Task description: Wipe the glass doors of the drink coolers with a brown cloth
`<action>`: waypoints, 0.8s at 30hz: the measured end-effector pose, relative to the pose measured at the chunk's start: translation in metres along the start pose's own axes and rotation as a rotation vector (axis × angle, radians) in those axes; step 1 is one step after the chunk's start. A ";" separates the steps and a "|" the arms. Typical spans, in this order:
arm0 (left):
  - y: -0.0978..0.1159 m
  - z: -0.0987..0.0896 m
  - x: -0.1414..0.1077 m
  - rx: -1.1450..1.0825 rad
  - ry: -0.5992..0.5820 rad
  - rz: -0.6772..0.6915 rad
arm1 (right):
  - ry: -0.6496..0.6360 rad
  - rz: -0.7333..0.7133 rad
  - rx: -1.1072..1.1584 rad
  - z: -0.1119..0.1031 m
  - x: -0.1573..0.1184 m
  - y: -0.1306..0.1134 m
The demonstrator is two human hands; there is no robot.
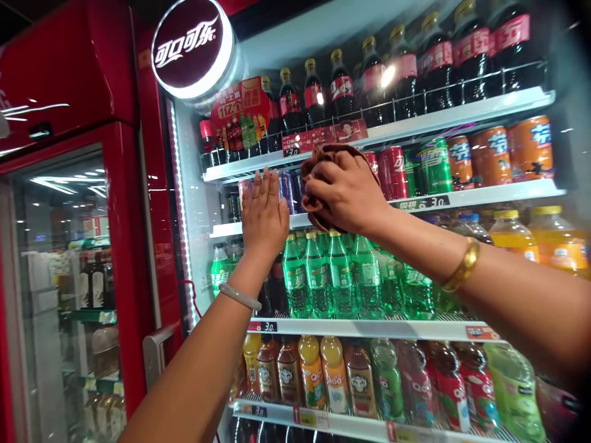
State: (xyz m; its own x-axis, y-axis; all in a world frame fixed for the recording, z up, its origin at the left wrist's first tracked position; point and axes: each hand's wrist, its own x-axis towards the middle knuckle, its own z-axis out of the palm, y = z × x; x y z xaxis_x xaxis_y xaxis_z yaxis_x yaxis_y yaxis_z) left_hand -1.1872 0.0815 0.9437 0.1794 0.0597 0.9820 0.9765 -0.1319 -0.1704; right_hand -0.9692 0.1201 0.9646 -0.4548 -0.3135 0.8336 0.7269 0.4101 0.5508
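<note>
My right hand is closed around a crumpled brown cloth and presses it on the glass door of a drinks fridge. To its left, my left hand lies flat against the same glass, fingers stretched upward, holding nothing. Behind the glass, at the height of both hands, is a shelf of cans, among them a green can and orange cans. Green soda bottles stand on the shelf just below. Part of the can row is hidden by my hands and the cloth.
A round lit sign sticks out at the fridge's upper left. The metal door handle is at lower left. Dark cola bottles fill the top shelf, and juice bottles a lower one. Another red fridge stands on the left.
</note>
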 end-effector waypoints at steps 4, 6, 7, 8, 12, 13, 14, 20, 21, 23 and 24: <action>0.001 -0.001 0.000 0.022 -0.011 -0.004 | -0.024 -0.078 0.037 -0.015 -0.026 0.038; 0.003 -0.002 0.000 0.025 -0.010 -0.008 | 0.009 -0.013 0.026 -0.016 -0.019 0.057; 0.003 -0.002 0.000 0.021 -0.006 -0.008 | 0.033 0.031 0.018 -0.015 -0.011 0.063; 0.004 -0.002 0.000 0.014 -0.001 -0.008 | 0.058 0.077 0.012 -0.013 -0.001 0.064; 0.006 -0.003 0.000 0.010 -0.010 -0.020 | 0.108 0.187 -0.005 0.001 0.030 0.037; 0.006 -0.003 0.000 0.012 -0.016 -0.023 | 0.099 0.176 -0.013 0.002 0.030 0.027; 0.006 -0.003 0.001 0.013 -0.019 -0.024 | 0.083 0.146 -0.021 0.003 0.027 0.017; 0.001 -0.003 0.002 0.046 -0.039 -0.020 | -0.007 -0.085 -0.029 -0.014 -0.026 0.031; 0.001 -0.003 0.002 0.050 -0.042 -0.022 | -0.012 -0.089 -0.025 -0.018 -0.032 0.043; 0.005 -0.003 0.002 0.041 -0.039 -0.035 | -0.001 -0.043 -0.015 -0.022 -0.035 0.068; 0.011 -0.002 0.004 0.030 -0.030 -0.047 | 0.008 0.000 -0.011 -0.023 -0.031 0.078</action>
State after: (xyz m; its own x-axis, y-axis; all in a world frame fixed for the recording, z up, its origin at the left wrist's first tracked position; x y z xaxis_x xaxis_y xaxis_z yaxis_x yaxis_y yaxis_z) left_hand -1.1762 0.0779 0.9459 0.1367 0.0951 0.9860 0.9870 -0.0985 -0.1273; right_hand -0.8864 0.1417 0.9805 -0.4509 -0.3203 0.8331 0.7324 0.4008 0.5504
